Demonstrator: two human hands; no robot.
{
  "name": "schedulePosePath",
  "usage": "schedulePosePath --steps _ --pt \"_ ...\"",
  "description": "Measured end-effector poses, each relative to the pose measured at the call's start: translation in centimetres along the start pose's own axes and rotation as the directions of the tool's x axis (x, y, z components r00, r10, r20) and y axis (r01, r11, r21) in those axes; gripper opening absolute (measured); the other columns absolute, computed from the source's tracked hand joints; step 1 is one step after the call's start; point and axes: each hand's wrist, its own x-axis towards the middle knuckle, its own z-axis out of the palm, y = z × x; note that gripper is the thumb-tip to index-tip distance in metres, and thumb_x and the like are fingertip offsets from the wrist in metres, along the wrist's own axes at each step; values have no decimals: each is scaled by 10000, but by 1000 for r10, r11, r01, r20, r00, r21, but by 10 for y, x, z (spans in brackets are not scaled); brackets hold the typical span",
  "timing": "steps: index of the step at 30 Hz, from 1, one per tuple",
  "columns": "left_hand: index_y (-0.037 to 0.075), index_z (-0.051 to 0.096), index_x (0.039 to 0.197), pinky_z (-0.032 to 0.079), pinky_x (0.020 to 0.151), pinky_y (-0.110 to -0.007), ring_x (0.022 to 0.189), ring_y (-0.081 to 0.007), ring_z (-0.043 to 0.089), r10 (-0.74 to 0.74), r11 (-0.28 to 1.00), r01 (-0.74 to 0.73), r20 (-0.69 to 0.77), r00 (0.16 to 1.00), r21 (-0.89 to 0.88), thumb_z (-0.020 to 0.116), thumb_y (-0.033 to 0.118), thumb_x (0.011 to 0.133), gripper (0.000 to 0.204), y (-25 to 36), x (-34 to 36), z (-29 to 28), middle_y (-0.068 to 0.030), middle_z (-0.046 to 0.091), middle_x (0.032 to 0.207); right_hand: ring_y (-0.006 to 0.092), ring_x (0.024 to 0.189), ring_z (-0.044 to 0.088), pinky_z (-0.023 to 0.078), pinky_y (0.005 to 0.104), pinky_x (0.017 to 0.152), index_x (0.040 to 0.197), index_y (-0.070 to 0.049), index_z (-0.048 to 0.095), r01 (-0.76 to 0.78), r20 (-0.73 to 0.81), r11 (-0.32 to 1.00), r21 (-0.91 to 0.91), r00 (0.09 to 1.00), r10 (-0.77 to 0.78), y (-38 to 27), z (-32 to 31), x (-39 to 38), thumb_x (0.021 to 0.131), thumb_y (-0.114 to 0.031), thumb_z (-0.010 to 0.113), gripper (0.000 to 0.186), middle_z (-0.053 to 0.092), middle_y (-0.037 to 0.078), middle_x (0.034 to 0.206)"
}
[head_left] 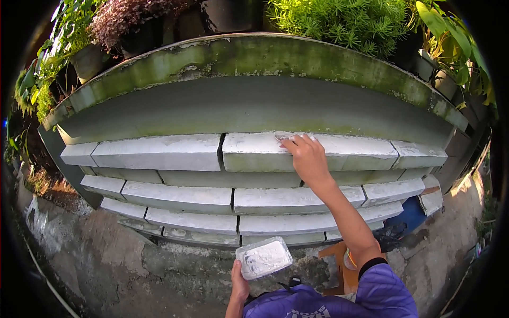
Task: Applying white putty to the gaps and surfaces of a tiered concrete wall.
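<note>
A shallow clear plastic tray (269, 273) holding white paint or paste (266, 256) is in my left hand (239, 281), thumb and fingers gripping its left edge. My right arm reaches forward to the uppermost ledge. There my right hand (306, 156) is closed, fingertips bunched against the whitened top face of a long pale block (350, 146). Whatever the fingers pinch is too small and hidden to make out. Fresh-looking white covers this block's top, while its front face stays grey-green.
Below run further stepped rows of grey-white blocks (193, 197) with dark gaps between them. A mossy concrete rim (238, 61) overhangs at the back, with potted plants (339, 24) above. An orange-brown stool (347, 275) and a blue container (412, 214) stand at the right.
</note>
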Motion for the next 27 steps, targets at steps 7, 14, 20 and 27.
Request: schedulePosePath --steps 7,14,20,27 --pt "12 497 1405 431 1062 -336 1234 -189 582 54 998 -54 -28 998 -9 450 368 1070 491 4 -3 -13 -84 604 1339 232 812 634 503 386 694 972 -107 737 -48 -25 999 14 998 49 -17 -48 -15 779 39 658 255 665 28 889" --pt "18 514 1404 436 1078 -398 1235 -233 599 20 996 -16 -39 999 90 399 472 1060 581 -2 9 -11 -112 623 1340 292 847 683 530 410 732 1031 -76 745 -75 47 992 105 996 70 4 0 1 763 54 637 317 721 85 921" --pt "27 512 1411 427 1086 -399 1244 -238 595 20 994 -17 -25 999 105 394 466 1061 574 -6 12 -10 -103 619 1349 269 898 735 549 400 774 1028 -89 745 25 50 992 125 998 -32 -28 -24 -18 766 31 653 303 762 96 1037" --pt "30 508 1388 438 1058 -344 1227 -187 589 -13 999 13 1 1000 40 450 383 1065 482 -1 7 -3 -78 611 1327 225 828 721 534 342 733 962 -60 713 -111 -10 984 -139 994 110 -17 2 -5 799 -45 672 168 743 81 934"
